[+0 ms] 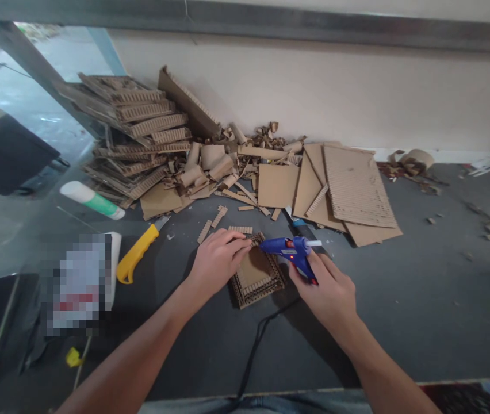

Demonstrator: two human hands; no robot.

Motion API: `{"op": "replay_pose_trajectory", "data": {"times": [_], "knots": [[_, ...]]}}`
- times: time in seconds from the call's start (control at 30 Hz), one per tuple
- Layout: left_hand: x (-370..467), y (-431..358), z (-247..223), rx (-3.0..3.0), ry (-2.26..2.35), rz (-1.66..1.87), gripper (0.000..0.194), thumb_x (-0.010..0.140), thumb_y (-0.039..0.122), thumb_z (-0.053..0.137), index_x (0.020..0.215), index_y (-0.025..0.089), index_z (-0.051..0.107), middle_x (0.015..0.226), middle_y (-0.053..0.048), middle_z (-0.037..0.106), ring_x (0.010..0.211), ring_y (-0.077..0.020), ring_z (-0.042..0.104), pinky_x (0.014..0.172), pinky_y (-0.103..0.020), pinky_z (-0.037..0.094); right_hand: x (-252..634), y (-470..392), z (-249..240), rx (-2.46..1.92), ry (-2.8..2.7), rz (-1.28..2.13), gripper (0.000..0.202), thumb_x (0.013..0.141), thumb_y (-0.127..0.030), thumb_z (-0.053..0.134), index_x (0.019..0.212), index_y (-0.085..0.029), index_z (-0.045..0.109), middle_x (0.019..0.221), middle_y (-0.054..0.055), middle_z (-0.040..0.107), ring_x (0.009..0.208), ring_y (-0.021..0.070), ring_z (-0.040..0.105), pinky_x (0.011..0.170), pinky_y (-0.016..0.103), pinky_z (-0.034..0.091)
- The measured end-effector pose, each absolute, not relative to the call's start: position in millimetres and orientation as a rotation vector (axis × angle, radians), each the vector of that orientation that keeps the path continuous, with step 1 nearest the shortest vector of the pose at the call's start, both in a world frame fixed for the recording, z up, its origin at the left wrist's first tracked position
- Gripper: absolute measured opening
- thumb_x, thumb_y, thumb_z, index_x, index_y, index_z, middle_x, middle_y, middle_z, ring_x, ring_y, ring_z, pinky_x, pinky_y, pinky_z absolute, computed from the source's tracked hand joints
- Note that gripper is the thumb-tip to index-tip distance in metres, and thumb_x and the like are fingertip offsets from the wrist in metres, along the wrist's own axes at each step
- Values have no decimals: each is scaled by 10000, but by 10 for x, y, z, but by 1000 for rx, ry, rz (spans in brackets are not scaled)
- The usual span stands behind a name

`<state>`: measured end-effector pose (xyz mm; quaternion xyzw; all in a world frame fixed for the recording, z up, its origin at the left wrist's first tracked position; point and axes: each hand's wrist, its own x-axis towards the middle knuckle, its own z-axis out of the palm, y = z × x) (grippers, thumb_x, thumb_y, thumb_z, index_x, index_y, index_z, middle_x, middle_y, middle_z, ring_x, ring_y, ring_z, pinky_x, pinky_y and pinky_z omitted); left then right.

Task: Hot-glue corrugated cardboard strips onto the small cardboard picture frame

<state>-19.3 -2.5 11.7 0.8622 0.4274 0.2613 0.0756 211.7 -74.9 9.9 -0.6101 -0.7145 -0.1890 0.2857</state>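
My right hand [326, 287] is wrapped around a blue hot glue gun [290, 248], with a pale glue stick poking out of its back and a small red light lit. The gun's nozzle points left, at the far edge of a small corrugated cardboard frame [262, 287] built up in layers around a flat middle. My left hand [219, 259] has its fingertips pinched on that frame's far left corner. Whether a loose strip is also between those fingers is hidden. Just beyond lies a short corrugated strip [240, 229].
A yellow-handled cutter [139, 253], a white-green glue tube [93, 199] and a pixelated item [76, 287] lie left. Behind are stacked cardboard frames [141, 121], scraps [210, 164] and corrugated sheets [357, 187]. The gun's black cord [256, 345] crosses the table's front edge.
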Motion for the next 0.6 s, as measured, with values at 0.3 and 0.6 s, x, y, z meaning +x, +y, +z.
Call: {"op": "replay_pose_trajectory", "data": {"times": [0.3, 0.6], "knots": [[-204, 12, 76, 2387, 1295, 782, 164, 934, 257, 628, 1003, 223, 772, 992, -45, 754, 932, -207, 672, 809, -360, 575, 2092, -743, 103, -1604, -1986, -576, 224, 912, -233, 558, 1071, -157, 697, 694, 28, 673, 590, 131, 633, 582, 222, 497], [-203, 12, 73, 2335, 1314, 754, 160, 929, 264, 636, 1003, 218, 771, 1009, -45, 752, 945, -220, 663, 826, -376, 561, 2099, -744, 71, -1560, -1961, -557, 215, 923, -201, 530, 1078, -129, 662, 764, 39, 688, 628, 125, 650, 558, 220, 478]]}}
